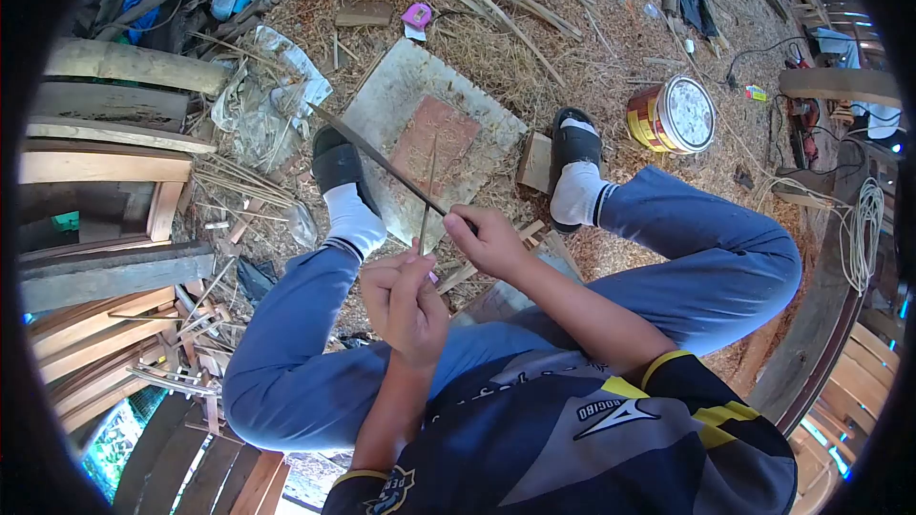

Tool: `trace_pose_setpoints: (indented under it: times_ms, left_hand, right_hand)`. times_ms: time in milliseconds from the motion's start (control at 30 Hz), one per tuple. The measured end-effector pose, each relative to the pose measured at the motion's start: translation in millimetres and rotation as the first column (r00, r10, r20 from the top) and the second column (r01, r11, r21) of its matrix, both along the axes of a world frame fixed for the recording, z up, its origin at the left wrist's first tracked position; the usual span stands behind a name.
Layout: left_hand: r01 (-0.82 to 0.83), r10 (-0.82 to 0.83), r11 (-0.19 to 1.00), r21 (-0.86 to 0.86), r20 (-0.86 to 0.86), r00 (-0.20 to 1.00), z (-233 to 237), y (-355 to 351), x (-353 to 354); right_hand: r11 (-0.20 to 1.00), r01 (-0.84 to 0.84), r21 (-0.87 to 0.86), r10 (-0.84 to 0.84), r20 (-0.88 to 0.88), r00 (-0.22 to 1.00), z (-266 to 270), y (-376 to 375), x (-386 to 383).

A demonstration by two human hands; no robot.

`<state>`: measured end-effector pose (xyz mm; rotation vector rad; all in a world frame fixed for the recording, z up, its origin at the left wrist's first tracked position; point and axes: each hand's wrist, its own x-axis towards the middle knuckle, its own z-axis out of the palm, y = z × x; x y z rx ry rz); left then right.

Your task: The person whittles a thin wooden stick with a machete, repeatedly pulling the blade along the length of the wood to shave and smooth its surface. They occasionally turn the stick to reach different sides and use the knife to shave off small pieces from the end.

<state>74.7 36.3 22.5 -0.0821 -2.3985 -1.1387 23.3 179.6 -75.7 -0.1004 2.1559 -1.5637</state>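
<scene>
My right hand (489,244) is closed around the handle end of a long knife (377,156) with a dark, narrow blade. The blade slants up and left, its tip near my left shoe. Between the fingertips of my left hand (406,307) a thin wooden stick (428,193) is pinched, pointing away from me. Blade and stick cross just in front of my fingers. Beyond them a reddish square piece (436,145) lies on a pale worn board (386,95) between my feet.
Straw-like shavings cover the ground. A paint bucket (672,114) stands right of my right foot, and a wood block (535,161) sits beside that shoe. A pink tape measure (417,16), long strips (487,2) and crumpled plastic (272,86) lie farther off. Planks (114,168) line the left.
</scene>
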Motion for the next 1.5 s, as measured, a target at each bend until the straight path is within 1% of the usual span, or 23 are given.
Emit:
trace_pose_setpoints:
  times_ms: [100,133,233,267,367,400,500,533,633,667,733,767,800,833,900,933,1033,1133,1233,1267,1367,1400,1500]
  left_hand:
    - [-0.006,0.006,1.0,-0.011,0.011,1.0,-0.9,-1.1,0.3]
    - [-0.013,0.013,1.0,-0.02,0.018,1.0,-0.3,-1.5,2.0]
    - [0.003,-0.003,1.0,-0.029,-0.005,1.0,-0.3,-3.6,-0.7]
    - [-0.003,0.002,1.0,-0.029,-0.007,1.0,0.1,-3.2,-2.0]
    - [-0.026,0.026,0.999,-0.02,-0.001,1.0,-0.2,0.3,0.8]
    - [-0.034,0.034,0.999,-0.018,-0.003,0.999,-0.5,-1.3,1.1]
    - [-0.03,0.03,0.999,-0.028,-0.01,0.999,-0.7,-2.8,1.7]
    - [-0.022,0.022,0.999,-0.03,-0.012,1.0,-1.2,-2.5,0.3]
    - [-0.031,0.031,0.999,-0.019,0.006,1.0,0.2,-1.4,0.3]
    - [-0.038,0.038,0.999,-0.001,0.007,0.999,-0.4,-2.0,1.9]
    - [-0.046,0.046,0.998,0.032,-0.007,0.999,-3.0,-4.4,-0.2]
    - [-0.031,0.031,0.999,0.018,0.001,1.0,-1.3,-4.2,-0.2]
    - [-0.012,0.012,1.0,0.005,0.008,1.0,0.8,-3.6,0.2]
    - [0.006,-0.006,1.0,-0.007,0.018,1.0,1.1,-3.6,-0.7]
    - [-0.022,0.021,0.999,0.025,0.021,1.0,-1.0,-4.8,-0.9]
    - [-0.04,0.039,0.998,0.039,0.025,0.999,-1.5,-5.4,0.5]
    - [-0.058,0.058,0.997,0.05,0.004,0.998,-4.1,-8.5,0.9]
    - [-0.024,0.024,1.0,-0.004,-0.01,1.0,-3.0,-4.9,-0.8]
    - [-0.075,0.075,0.996,0.039,0.003,0.997,-1.9,-6.3,-0.8]
    - [-0.084,0.084,0.996,0.043,0.001,0.996,-1.9,-8.2,-0.2]
    - [-0.084,0.085,0.995,0.05,-0.018,0.996,-3.9,-10.1,-2.3]
    - [-0.075,0.076,0.996,0.047,-0.021,0.997,-4.1,-8.5,-3.3]
    - [-0.081,0.081,0.996,0.043,-0.003,0.997,-0.5,-8.8,-2.9]
  right_hand:
    - [0.995,-0.054,-0.084,0.039,-0.17,0.985,17.1,-1.5,-0.2]
    - [0.996,-0.063,-0.062,0.055,-0.126,0.991,17.8,-0.8,0.3]
    - [0.999,0.036,-0.018,-0.036,-0.004,0.999,0.6,-3.1,-2.6]
    - [1.0,0.001,0.024,-0.001,0.007,1.0,-2.6,0.2,-1.4]
    - [0.994,-0.108,0.018,0.11,-0.123,0.986,12.6,0.3,-1.2]
    - [0.997,-0.076,0.003,0.075,-0.153,0.985,8.4,-1.0,0.4]
    - [0.999,0.051,0.008,-0.051,0.012,0.999,-7.3,-2.6,-3.2]
    - [0.997,0.044,0.064,-0.048,0.062,0.997,-6.1,-1.1,-4.2]
    - [0.993,-0.114,0.043,0.117,-0.076,0.99,4.0,2.3,-4.9]
    - [0.994,-0.104,0.043,0.108,-0.099,0.989,-2.0,1.2,-3.5]
    - [0.997,0.04,0.061,-0.039,-0.012,0.999,-16.7,-2.3,-3.4]
    - [0.99,0.116,0.076,-0.118,0.026,0.993,-23.5,-2.6,-3.7]
    - [0.993,0.101,0.069,-0.104,0.048,0.993,-18.4,1.3,-6.9]
    - [0.998,0.027,0.058,-0.028,0.01,1.0,-14.6,1.0,-8.9]
    - [0.99,-0.134,0.048,0.137,-0.053,0.989,-4.8,2.1,-7.4]
    - [0.986,-0.16,0.048,0.163,-0.067,0.984,1.5,2.9,-7.7]
    - [0.995,0.051,0.089,-0.057,0.073,0.996,-16.8,-2.2,-7.5]
    - [0.993,0.083,0.08,-0.083,0.001,0.997,-16.6,2.2,-5.6]
    - [0.994,-0.091,0.067,0.093,-0.033,0.995,-11.9,1.7,-6.2]
    - [0.986,-0.101,0.131,0.101,0.009,0.995,-19.0,3.2,-8.1]
    - [0.95,0.039,0.31,-0.103,0.191,0.976,-53.6,12.6,-15.6]
    - [0.959,0.053,0.279,-0.119,0.225,0.967,-49.0,14.9,-17.3]
    - [0.971,0.068,0.229,-0.109,0.173,0.979,-30.0,2.1,-13.4]
